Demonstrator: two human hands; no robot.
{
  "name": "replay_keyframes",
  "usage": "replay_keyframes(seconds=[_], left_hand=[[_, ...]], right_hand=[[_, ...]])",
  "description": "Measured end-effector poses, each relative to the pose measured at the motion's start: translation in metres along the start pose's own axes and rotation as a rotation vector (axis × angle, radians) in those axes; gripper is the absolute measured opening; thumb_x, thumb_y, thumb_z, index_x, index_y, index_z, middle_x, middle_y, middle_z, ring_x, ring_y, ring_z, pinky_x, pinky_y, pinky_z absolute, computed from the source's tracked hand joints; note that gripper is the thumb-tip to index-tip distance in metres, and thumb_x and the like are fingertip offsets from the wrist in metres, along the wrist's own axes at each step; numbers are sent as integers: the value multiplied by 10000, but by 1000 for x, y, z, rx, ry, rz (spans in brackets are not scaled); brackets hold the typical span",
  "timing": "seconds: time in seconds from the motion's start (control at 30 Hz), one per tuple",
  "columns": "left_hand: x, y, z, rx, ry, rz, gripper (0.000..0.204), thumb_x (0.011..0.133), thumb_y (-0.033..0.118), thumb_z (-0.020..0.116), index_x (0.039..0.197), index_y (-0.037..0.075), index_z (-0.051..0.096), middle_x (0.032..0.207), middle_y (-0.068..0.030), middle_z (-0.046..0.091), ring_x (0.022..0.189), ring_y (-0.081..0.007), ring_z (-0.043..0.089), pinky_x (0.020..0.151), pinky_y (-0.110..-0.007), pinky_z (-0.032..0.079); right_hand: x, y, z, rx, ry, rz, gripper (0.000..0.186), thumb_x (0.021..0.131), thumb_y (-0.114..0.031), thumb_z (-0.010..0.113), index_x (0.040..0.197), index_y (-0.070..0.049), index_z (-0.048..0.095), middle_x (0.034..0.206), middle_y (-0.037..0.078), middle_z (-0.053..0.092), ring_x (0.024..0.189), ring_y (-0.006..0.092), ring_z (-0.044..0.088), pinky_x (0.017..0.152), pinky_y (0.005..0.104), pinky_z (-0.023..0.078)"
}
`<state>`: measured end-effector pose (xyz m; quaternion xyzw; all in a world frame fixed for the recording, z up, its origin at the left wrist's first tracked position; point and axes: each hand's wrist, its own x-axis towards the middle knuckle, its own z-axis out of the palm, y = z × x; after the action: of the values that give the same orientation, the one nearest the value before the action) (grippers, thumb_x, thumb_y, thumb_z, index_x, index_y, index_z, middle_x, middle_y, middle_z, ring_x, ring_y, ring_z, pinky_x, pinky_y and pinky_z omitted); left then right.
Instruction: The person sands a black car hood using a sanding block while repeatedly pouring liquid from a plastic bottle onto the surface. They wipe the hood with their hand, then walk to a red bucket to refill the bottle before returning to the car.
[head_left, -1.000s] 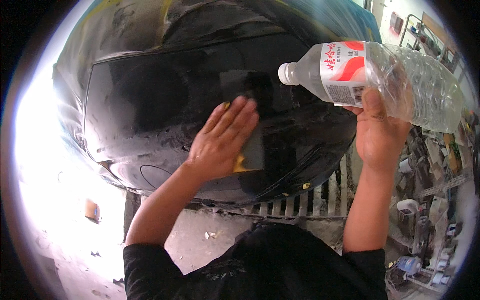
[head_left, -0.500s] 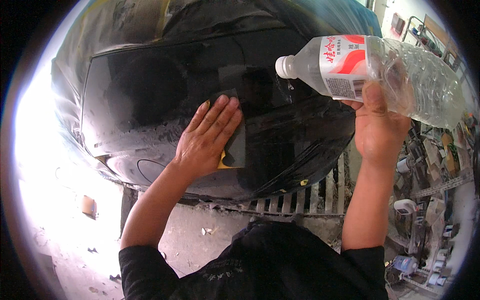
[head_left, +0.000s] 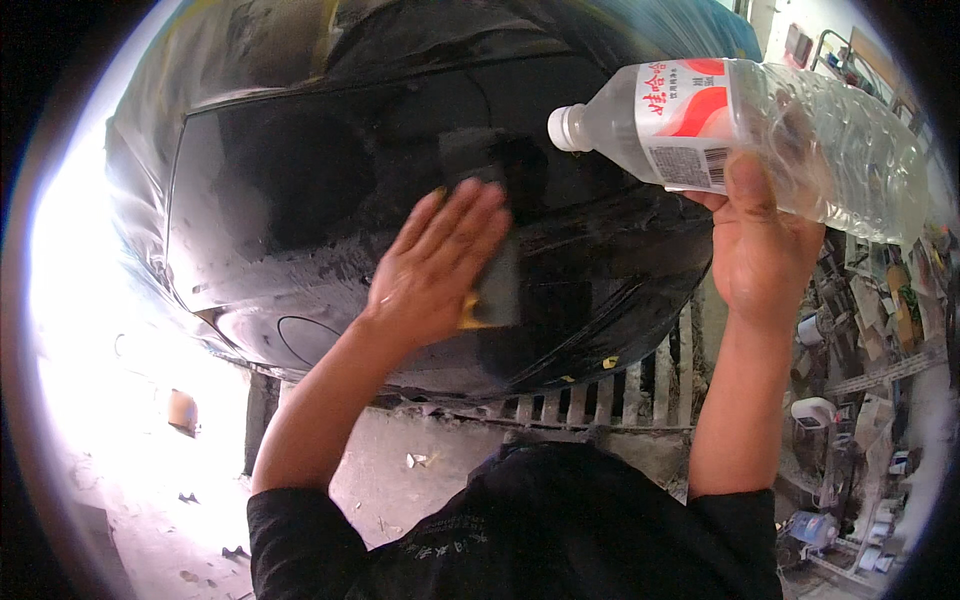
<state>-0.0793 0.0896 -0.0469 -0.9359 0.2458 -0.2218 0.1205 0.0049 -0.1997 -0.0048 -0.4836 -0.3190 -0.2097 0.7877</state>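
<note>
My left hand (head_left: 432, 265) lies with its fingers outstretched over a dark grey sheet of sandpaper (head_left: 503, 290), pressed to a wet, glossy black car panel (head_left: 270, 180). A yellow edge (head_left: 470, 312), seemingly of a pad, shows beside the palm; the thumb is hidden and the fingertips are blurred. Up at the right, my right hand (head_left: 765, 245) grips a clear plastic water bottle (head_left: 850, 150) with a red and white label. The bottle is held nearly level above the panel, its white-topped neck (head_left: 568, 130) pointing left and slightly down.
Plastic sheeting (head_left: 250, 45) covers the car's body around the panel. Below the car's near edge runs a slatted grating (head_left: 640, 395). Cluttered containers and tools lie along the right side, a white jug (head_left: 813, 412) among them. A small box (head_left: 182, 410) stands on the bright floor at left.
My left hand and the sandpaper have slid to the right across the panel. The bottle has shifted slightly up; drops seen falling from its neck earlier no longer show.
</note>
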Motion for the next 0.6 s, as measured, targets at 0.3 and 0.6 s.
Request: replay_keyframes(seconds=[0.3, 0.6], left_hand=[[73, 33, -8, -63, 1, 15, 694, 817, 181, 596, 1462, 13, 400, 1579, -156, 303, 1493, -267, 222, 1223, -430, 139], [38, 19, -3, 7, -15, 46, 675, 859, 226, 567, 1476, 26, 380, 1586, -131, 297, 1494, -246, 220, 1227, -415, 131]], right_hand=[[-3, 3, -14, -63, 58, -12, 572, 942, -144, 648, 1421, 9, 375, 1254, 168, 593, 1045, 279, 665, 798, 403, 615], [3, 9, -18, 16, 2, -2, 583, 944, -158, 647, 1426, 15, 367, 1251, 180, 594, 1056, 299, 663, 789, 420, 618]])
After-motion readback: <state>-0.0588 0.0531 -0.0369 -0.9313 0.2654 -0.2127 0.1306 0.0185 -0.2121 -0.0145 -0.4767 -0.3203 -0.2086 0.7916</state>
